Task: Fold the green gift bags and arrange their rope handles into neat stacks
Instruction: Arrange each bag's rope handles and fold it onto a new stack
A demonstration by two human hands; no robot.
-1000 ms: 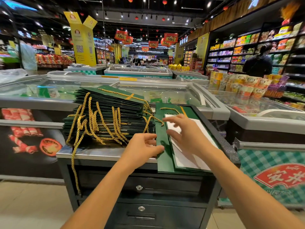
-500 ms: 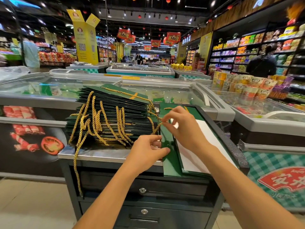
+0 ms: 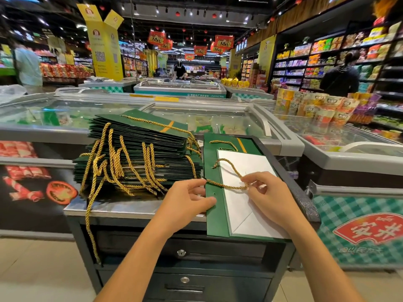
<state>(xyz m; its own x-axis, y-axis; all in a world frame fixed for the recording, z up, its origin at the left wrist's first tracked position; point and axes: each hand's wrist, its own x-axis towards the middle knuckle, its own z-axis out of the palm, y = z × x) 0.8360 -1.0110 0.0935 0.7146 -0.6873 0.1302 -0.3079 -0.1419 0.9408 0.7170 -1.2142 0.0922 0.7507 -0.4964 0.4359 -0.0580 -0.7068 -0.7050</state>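
A tall pile of folded green gift bags [image 3: 139,149] with tangled gold rope handles sits on the steel counter [image 3: 113,209]. To its right lies a flat green bag [image 3: 216,214] with a white panel [image 3: 242,205] on top. My left hand [image 3: 187,201] grips the left edge of this flat bag, thumb on its green face. My right hand [image 3: 268,195] pinches its gold rope handle [image 3: 229,173] over the white panel, stretching it taut toward the left hand.
Glass-topped freezer chests [image 3: 196,120] stand behind and to the right of the counter. Snack packs [image 3: 316,107] sit on the right freezer. One rope [image 3: 89,225] dangles off the counter's left front. Shoppers stand at the shelves far right [image 3: 340,77] and far left [image 3: 28,64].
My right hand has pulled the gold rope from beside the pile rightward and toward me over the white panel. My left hand stays on the bag's edge.
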